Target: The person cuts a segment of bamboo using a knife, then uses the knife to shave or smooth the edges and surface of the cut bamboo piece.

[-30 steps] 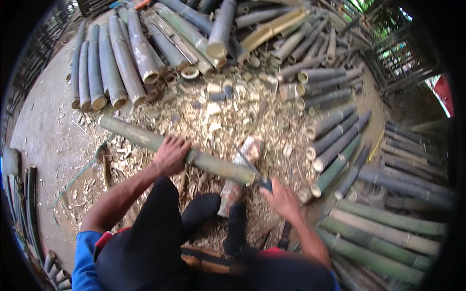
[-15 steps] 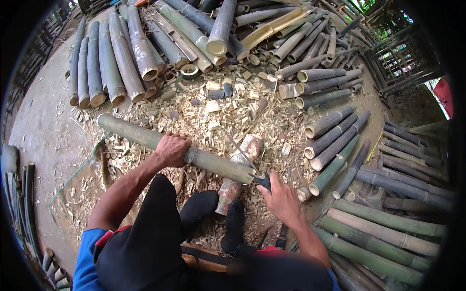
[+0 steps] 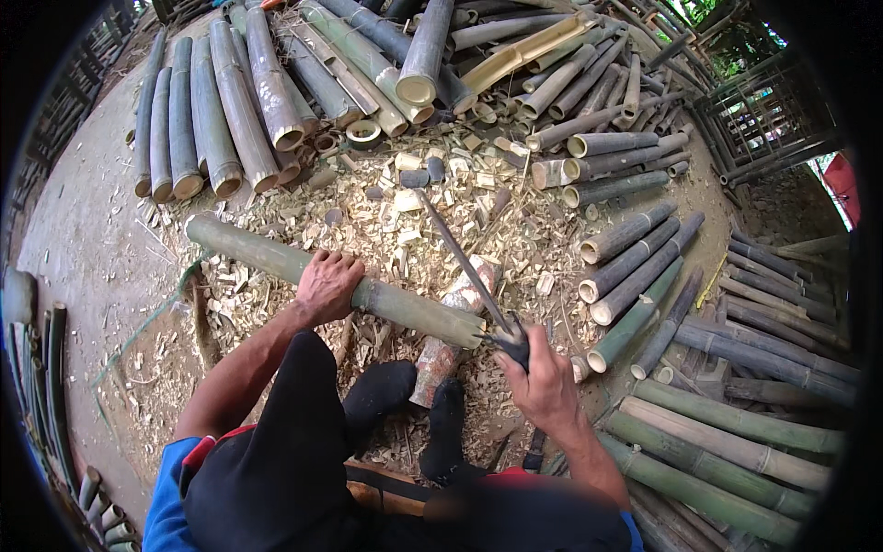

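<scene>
My left hand is wrapped round the middle of a green bamboo pole, which slants from the upper left down to the right. The pole's near right end rests across a log on the ground and looks notched or jagged. In my right hand is the dark handle of a machete. Its long blade points up and to the left, above the pole's right end. The handle sits close beside the pole's cut end; whether they touch, I cannot tell.
Wood chips cover the ground around the pole. Cut bamboo poles lie at the back, with more bamboo lengths stacked on the right. A tape roll lies by the back poles. My dark-covered feet are near the log.
My right hand has raised the machete slightly, and its blade now stands clear above the pole's end and shows more fully. My left hand keeps its hold on the bamboo pole.
</scene>
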`<state>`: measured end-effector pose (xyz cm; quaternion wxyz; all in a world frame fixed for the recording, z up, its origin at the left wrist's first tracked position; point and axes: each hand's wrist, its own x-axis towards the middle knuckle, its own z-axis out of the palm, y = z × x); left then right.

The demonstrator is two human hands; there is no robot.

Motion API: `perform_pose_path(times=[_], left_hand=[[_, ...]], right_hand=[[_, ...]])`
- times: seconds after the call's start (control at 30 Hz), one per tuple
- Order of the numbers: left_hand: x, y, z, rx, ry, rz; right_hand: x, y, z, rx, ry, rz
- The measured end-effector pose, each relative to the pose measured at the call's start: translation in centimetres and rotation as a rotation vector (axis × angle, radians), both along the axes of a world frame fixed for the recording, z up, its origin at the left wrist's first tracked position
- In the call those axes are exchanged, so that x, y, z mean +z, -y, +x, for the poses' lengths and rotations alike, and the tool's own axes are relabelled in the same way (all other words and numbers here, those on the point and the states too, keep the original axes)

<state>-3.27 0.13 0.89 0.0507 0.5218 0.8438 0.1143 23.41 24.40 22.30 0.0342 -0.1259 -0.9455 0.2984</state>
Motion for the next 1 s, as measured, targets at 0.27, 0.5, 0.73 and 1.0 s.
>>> perform_pose_path(times=[0.27, 0.5, 0.73, 1.0], left_hand=[[-1.1, 0.5, 1.7, 0.007, -0.057, 0.042], [-1.9, -0.3, 1.8, 0.085, -0.218, 0.213], [3.0, -1.1, -0.1, -0.017, 0.072, -0.118], [3.1, -3.5, -3.5, -0.121, 0.230, -0.428]], right_hand=[[-6.3, -4.4, 2.0, 0.019, 0.445, 0.235], [-4.4, -2.1, 2.3, -0.034, 0.188, 0.103], [-2.3, -3.0, 0.3, -0.051, 0.335, 0.126], [-9.8, -5.1, 4.2, -0.025, 0.452, 0.266]])
